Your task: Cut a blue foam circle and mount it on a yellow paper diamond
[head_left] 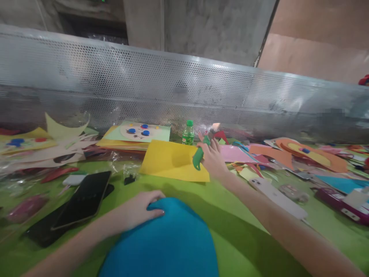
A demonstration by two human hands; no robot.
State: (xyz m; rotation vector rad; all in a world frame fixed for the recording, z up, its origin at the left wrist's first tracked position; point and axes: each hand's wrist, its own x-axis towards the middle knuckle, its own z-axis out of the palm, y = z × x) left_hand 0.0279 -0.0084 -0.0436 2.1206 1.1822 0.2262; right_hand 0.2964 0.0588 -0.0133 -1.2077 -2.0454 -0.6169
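My left hand pinches the upper left edge of a large blue paper sheet with a rounded top, thumb in front and fingers partly hidden. Farther forward, my right hand is closed around green-handled scissors; their grey end points up and away, blurred. Just left of that hand lies a yellow paper sheet, flat on the green tabletop. The blue sheet and the scissors are apart.
Left are dark phones; right, a pale phone and a purple device. A green-capped bottle stands behind the yellow sheet. Stacked craft papers and coloured scraps line the back, before a perforated metal panel.
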